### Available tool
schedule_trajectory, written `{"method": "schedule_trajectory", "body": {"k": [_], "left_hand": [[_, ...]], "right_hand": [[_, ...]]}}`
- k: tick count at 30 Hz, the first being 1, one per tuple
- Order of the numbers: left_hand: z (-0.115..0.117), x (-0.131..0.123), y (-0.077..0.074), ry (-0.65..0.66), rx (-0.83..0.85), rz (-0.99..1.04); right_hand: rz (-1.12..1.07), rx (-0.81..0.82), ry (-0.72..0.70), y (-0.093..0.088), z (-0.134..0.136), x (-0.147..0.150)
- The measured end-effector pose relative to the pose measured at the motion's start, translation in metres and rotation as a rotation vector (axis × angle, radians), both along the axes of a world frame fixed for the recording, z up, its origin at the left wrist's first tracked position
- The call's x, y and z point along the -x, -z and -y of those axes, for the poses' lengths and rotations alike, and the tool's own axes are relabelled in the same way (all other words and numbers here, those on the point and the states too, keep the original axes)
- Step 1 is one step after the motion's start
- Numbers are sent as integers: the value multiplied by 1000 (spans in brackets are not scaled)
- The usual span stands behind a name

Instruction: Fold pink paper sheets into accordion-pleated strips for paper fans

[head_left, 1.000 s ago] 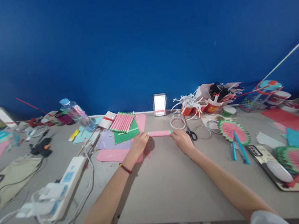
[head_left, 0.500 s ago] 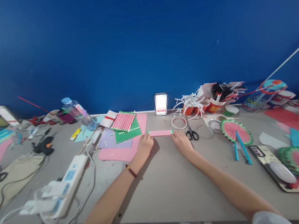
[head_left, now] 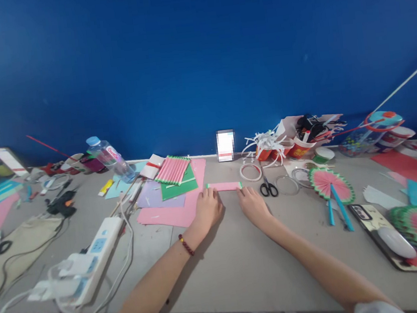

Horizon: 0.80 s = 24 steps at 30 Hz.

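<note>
A smooth, dark-blue wall [head_left: 198, 67] is rising behind a long grey counter [head_left: 238, 258]. A white plastic power strip [head_left: 104, 249] is lying slantwise toward the counter's near edge. Right of the power strip and beyond it, a large pink paper sheet [head_left: 162, 216] is lying flat, with a green paper sheet [head_left: 175, 191] partly covering it.

Farther right of the power strip, the person's left hand [head_left: 209, 209] and right hand [head_left: 254, 205] are touching opposite ends of a narrow pink paper strip with green ends [head_left: 228, 186]. The fingers are bending onto it; whether they are pinching or only pressing, one cannot tell.

The paper strip is lying flat, well to the right of the power strip and beyond it. It is probably behaving as light, thin and easily creased, so its green ends are seemingly offering the best hold. Leftward, toward the power strip, the sheets are crowding the left hand. On the side away from the power strip, black-handled metal scissors [head_left: 266, 182] and a white tape roll [head_left: 241, 174] are limiting movement. The widest room is seemingly opening between the forearms, toward the near edge.
</note>
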<state>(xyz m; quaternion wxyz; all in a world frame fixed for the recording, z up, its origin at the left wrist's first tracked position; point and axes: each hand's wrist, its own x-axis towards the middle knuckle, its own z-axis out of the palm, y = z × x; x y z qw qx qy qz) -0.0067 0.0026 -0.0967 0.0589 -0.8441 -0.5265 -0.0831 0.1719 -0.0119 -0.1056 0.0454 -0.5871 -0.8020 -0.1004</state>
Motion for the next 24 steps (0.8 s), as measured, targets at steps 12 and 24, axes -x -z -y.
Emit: {"method": "schedule_trajectory", "body": {"k": [12,24], "left_hand": [[3,-4,2,67,-53,84],[5,-4,-1,52,0,80]], "right_hand": [[17,-17,-27,2,1,4],[14,-16,-71,-2,2,5]]}}
